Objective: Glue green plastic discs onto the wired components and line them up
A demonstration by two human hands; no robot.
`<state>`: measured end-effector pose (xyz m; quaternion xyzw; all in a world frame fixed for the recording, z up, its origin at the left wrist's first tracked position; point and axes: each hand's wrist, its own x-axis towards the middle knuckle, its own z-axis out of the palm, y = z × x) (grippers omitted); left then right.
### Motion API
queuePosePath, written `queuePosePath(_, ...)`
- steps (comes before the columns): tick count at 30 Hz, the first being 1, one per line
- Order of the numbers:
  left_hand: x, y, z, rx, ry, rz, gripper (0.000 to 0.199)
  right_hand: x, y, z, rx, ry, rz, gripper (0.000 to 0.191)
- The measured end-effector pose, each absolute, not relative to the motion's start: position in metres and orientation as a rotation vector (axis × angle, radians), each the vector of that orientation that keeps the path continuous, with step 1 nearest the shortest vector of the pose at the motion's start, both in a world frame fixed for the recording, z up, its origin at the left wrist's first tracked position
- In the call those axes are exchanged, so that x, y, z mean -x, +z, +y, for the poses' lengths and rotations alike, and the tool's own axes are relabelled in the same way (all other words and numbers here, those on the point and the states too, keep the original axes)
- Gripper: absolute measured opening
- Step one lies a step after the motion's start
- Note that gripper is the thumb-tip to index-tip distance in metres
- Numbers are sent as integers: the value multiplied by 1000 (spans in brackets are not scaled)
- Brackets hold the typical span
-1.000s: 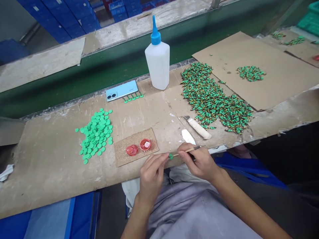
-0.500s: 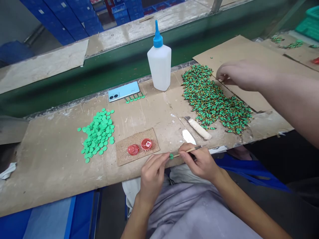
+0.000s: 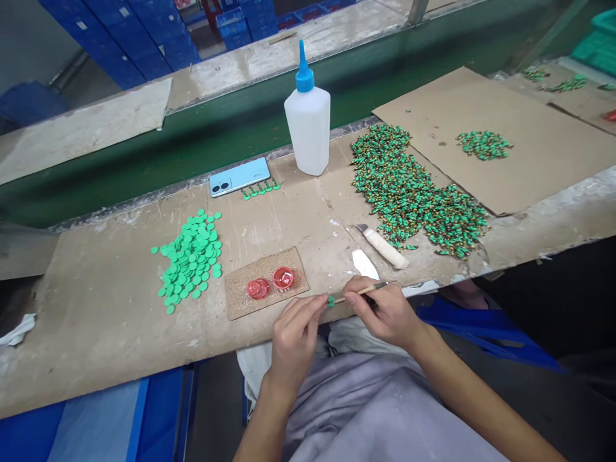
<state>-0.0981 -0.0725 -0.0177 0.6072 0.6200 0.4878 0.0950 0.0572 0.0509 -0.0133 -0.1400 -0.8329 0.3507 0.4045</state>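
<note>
While the left hand (image 3: 294, 330) pinches a small green piece (image 3: 331, 301), the right hand (image 3: 385, 313) aims a thin stick (image 3: 368, 290) at it

Where the two hands come close together, at the near edge of the worktable (image 3: 110, 314), the small green piece sits at the fingertips of the left hand, gripped between thumb and forefinger. The right hand's fingers are closed around the thin stick, pen-fashion; its pale shaft runs left to the piece, though I cannot tell whether the tip touches it. The stick's other end, darker, pokes out past the right knuckles.

Just beyond the right hand lie a white scrap (image 3: 364, 264) and a knife (image 3: 385, 248) with a whitish handle, its blade pointing away to the upper left. Left of these, beyond the left hand, a brown board (image 3: 234, 307) bears two small red cups side by side — the left cup (image 3: 257, 290) and the right cup (image 3: 275, 281), which has a pale spot inside.

Farther left spreads a heap of green discs (image 3: 190, 260). Toward the back, a light-blue phone (image 3: 248, 173) lies behind a short row of green pieces (image 3: 261, 191), and a white bottle (image 3: 308, 131) with a blue nozzle stands upright. To the right is a large heap of green, dark and yellow pieces (image 3: 404, 186) — beside it, a cardboard sheet (image 3: 543, 141) carries a smaller pile (image 3: 485, 145).
</note>
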Motion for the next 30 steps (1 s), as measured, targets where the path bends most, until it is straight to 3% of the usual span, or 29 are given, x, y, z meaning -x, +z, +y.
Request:
queuePosePath(22, 95, -11, -68, -1811, 1437, 1864, 18, -57, -13, 48, 299, 1012, -2206, 11)
queuePosePath(30, 93, -12, -69, -1748, 1444, 1807, 22, -48, -11, 47, 263, 964, -2254, 18)
